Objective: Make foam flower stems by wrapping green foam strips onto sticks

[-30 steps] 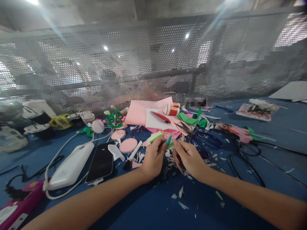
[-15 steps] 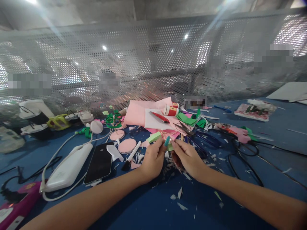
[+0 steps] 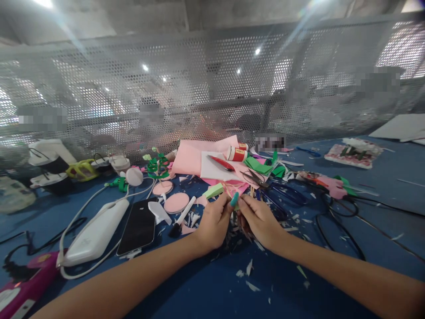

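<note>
My left hand (image 3: 214,221) and my right hand (image 3: 260,221) meet above the blue table, fingertips pinched together. Between them shows a sliver of a small light green paper piece (image 3: 237,206), mostly hidden by the fingers. A glossy teal tip (image 3: 234,199) shows at my left thumb. Just beyond my left hand lies a light green paper stack (image 3: 213,191). Scissors (image 3: 255,178) rest behind my right hand, near folded green paper (image 3: 258,165). A red-handled cutter (image 3: 221,162) lies on white paper (image 3: 207,170), close to a red-and-white roll (image 3: 237,153).
To the left are a black phone (image 3: 138,226), a white power bank (image 3: 96,229) with a cable, a brush (image 3: 181,219), pink discs (image 3: 176,202) and green spiral decorations (image 3: 158,166). A pink glue gun (image 3: 332,185) with black cord lies right. Paper scraps (image 3: 249,267) litter the table.
My fingertips have closed further over the light green paper piece, so less of it shows. The teal tip has turned and shifted slightly right and down.
</note>
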The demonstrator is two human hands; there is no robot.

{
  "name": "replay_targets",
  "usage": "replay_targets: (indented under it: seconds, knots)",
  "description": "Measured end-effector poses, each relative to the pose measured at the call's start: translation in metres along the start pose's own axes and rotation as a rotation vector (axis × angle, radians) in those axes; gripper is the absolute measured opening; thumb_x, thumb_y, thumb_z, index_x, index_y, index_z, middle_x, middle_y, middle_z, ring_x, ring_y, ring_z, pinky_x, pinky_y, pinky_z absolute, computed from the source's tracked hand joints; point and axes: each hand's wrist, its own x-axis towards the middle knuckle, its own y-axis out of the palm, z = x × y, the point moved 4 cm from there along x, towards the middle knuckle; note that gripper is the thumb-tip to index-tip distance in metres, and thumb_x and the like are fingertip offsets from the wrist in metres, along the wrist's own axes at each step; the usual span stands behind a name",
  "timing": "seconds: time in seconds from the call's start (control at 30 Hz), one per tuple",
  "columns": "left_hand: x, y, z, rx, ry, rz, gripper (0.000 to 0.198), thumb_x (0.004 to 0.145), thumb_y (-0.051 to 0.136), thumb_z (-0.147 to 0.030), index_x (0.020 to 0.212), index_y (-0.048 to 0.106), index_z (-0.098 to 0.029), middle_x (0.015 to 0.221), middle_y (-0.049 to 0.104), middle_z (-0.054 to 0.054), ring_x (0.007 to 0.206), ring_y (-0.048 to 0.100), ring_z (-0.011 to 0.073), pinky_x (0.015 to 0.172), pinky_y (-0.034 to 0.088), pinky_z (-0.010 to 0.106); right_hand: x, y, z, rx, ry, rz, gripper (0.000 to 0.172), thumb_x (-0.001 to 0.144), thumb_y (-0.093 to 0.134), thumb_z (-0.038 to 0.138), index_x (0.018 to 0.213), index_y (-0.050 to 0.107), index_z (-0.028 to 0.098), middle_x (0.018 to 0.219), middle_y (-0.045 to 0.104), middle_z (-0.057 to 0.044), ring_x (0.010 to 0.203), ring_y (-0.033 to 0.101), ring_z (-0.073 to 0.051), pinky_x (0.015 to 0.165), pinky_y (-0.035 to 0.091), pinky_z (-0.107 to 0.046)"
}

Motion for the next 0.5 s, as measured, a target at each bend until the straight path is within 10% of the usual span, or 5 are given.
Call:
replay_targets:
  seconds: [0.5]
  knots:
    - [0.0036, -0.001, 0.0092, -0.125, -0.099, -0.122, 0.03, 0.09, 0.037, -0.039, 0.068, 0.042, -0.019, 0.059, 0.041, -0.005, 0.052, 0.034, 0.0096, 0.051, 0.029, 0.022, 0.0032, -0.0042, -0.004, 0.261, 0.071, -0.075, 0.043, 0.084, 0.041, 0.059, 0.068, 0.046, 0.02, 0.049, 0.048, 0.003, 0.038, 0.046, -0.01, 0.036, 0.039, -0.02]
